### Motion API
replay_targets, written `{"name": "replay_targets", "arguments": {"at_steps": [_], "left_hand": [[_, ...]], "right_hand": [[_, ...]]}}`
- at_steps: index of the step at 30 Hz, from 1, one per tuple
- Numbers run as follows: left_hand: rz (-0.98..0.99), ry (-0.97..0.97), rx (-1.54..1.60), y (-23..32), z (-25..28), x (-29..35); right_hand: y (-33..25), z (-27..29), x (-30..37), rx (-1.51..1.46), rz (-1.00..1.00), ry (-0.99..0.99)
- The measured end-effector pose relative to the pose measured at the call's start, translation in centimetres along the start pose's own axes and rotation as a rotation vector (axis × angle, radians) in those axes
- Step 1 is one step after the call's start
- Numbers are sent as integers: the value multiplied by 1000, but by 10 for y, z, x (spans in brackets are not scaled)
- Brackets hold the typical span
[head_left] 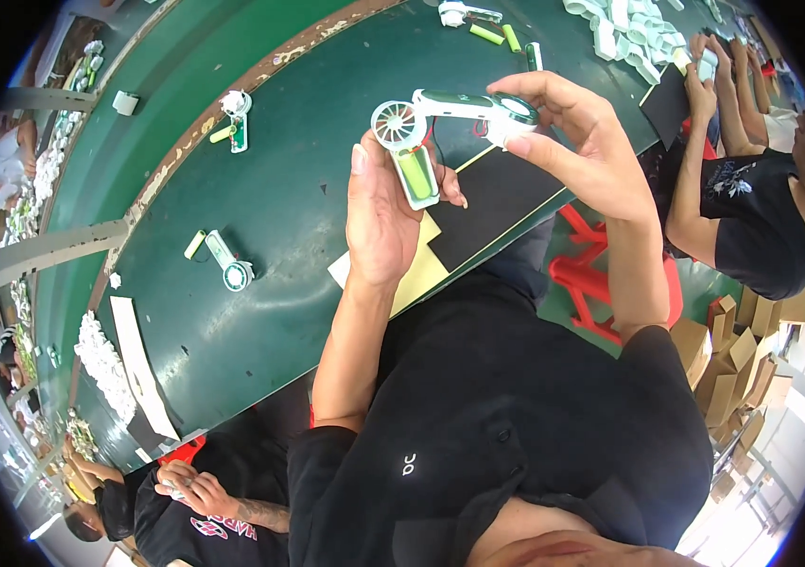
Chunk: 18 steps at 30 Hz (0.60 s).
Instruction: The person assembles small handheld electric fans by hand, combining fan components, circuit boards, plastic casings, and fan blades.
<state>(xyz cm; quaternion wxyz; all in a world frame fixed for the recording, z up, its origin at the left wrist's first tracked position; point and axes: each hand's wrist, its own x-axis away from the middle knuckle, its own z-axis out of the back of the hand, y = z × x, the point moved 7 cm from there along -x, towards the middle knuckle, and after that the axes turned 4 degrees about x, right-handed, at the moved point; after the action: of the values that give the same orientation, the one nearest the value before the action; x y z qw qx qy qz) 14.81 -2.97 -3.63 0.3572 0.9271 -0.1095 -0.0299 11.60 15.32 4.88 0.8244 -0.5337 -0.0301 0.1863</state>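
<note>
Above the table, my left hand (pixel 381 213) grips a white fan half (pixel 398 123) with a round grille at its top. A green battery cell (pixel 413 173) lies in its handle. My right hand (pixel 591 142) pinches the round end of a second fan half (pixel 464 104), which is white with a dark green strip along its handle. The two halves are apart at the round ends and meet near the grille, where thin red and black wires show. Beneath my hands are a black mat (pixel 497 203) and a yellow sheet (pixel 421 269).
Other fan parts with batteries lie on the green table: one (pixel 237 121) at far left, one (pixel 229 260) at left, one (pixel 464 14) at the far edge. White shells (pixel 624 33) are heaped far right. People sit at both sides. A red stool (pixel 582 274) and cardboard boxes (pixel 738 359) stand right.
</note>
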Motion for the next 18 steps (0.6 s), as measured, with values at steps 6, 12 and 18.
{"name": "replay_targets", "arguments": {"at_steps": [6, 12, 18], "left_hand": [[-1, -29, -3, 3, -4, 0], [-36, 49, -172, 9, -6, 2], [-91, -2, -377, 8, -8, 3]], "right_hand": [[3, 7, 5, 122, -2, 62], [-14, 0, 11, 205, 69, 20], [-31, -4, 10, 274, 158, 57]]}}
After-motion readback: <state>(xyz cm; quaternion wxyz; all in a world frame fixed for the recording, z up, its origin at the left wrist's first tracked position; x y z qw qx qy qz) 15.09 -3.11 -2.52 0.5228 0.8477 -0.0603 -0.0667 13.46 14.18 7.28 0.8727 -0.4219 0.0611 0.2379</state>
